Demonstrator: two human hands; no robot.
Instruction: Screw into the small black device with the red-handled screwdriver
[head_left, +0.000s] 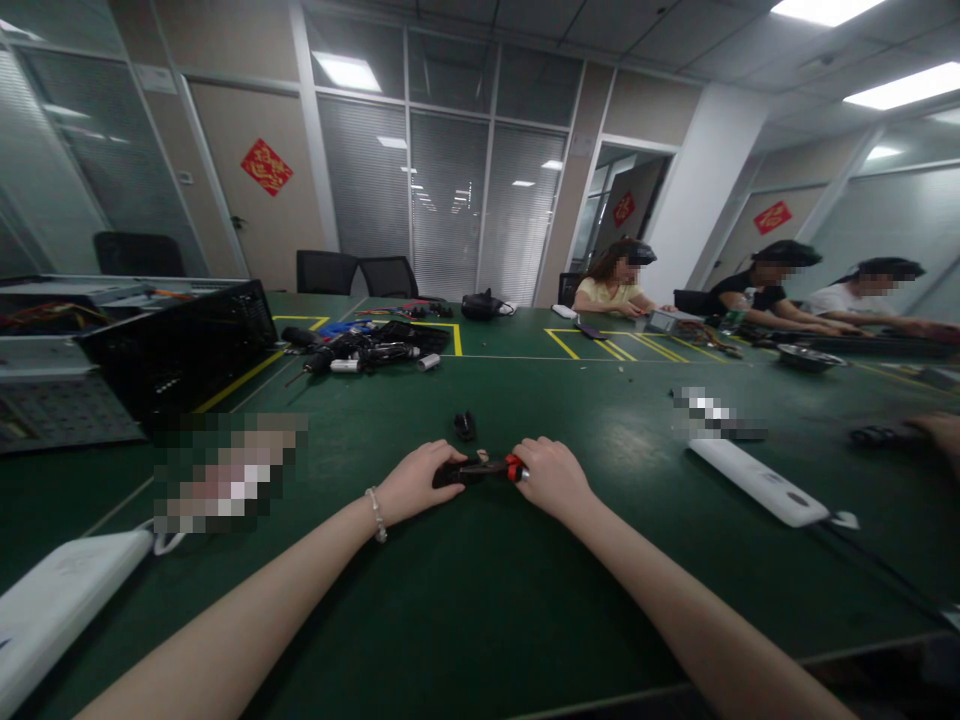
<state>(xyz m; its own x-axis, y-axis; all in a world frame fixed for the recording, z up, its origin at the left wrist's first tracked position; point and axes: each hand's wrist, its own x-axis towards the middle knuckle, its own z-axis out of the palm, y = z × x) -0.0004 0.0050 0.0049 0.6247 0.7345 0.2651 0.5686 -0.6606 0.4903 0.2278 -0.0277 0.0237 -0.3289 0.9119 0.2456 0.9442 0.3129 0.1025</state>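
Note:
Between my hands, just above the green table [480, 600], is a slim dark tool [486, 468] with a red end; its exact kind is unclear. My left hand [421, 480] is closed on its black end, thumb below and fingers above. Closed around the red end is my right hand [553, 474], with a bit of shiny metal by the fingers. The palms hide part of the tool. A small black piece [465, 427] lies on the table just beyond it, and a tiny pale bit [482, 455] shows right behind it.
An open computer case [180, 350] stands at the left. Farther back lies a pile of black tools and cables [367, 345]. White power banks [757, 482] lie either side, near blurred-out items. A metal bowl [810, 358] and several people are at the right.

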